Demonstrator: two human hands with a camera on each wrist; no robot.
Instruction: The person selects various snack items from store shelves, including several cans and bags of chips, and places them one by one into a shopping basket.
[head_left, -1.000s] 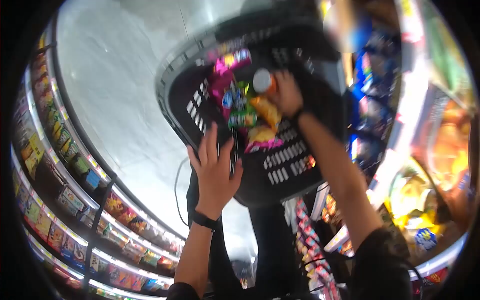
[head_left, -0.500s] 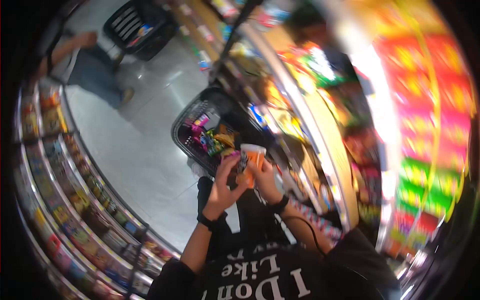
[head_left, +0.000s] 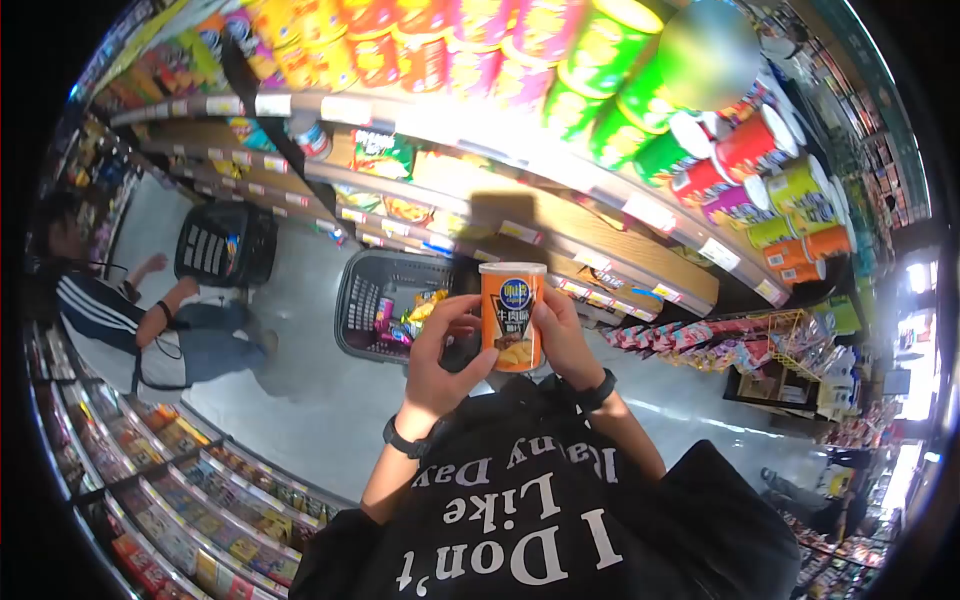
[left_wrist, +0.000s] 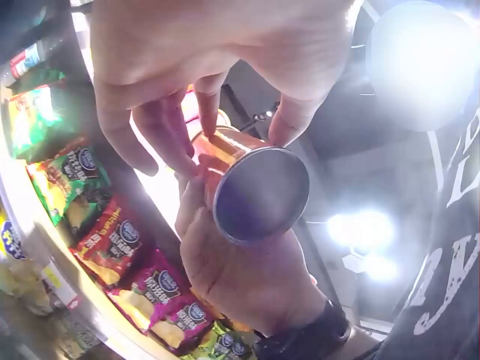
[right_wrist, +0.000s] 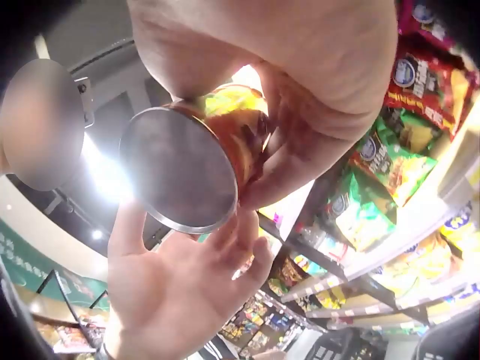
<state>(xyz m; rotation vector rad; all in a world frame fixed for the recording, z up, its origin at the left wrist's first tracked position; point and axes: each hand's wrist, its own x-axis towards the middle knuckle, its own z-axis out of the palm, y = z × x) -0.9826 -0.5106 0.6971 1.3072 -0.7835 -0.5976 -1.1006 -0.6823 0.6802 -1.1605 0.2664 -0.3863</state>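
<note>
Both hands hold a small orange snack can point(head_left: 512, 316) upright in front of my chest. My left hand point(head_left: 446, 352) pinches its left side between thumb and fingers. My right hand point(head_left: 566, 335) wraps around its right side. The left wrist view shows the can's metal bottom point(left_wrist: 261, 193), with my left hand's fingers point(left_wrist: 169, 127) on it from above and my right hand point(left_wrist: 247, 279) under it. Seen from the right wrist, that metal bottom point(right_wrist: 178, 169) sits between my right hand point(right_wrist: 300, 97) above and my left hand point(right_wrist: 187, 292) below.
A dark shopping basket point(head_left: 362, 300) with snack packets stands on the floor by the shelves point(head_left: 560, 215). Rows of coloured cans point(head_left: 620, 90) fill the upper shelf. A second basket point(head_left: 225, 245) and a crouching person point(head_left: 110, 320) are at the left. Another snack rack point(head_left: 160, 490) lines the aisle's other side.
My right hand lifted the can out of the basket, and my left hand joined it. Both now hold the can upright, higher and closer to me. The head view swung up toward the shelves.
</note>
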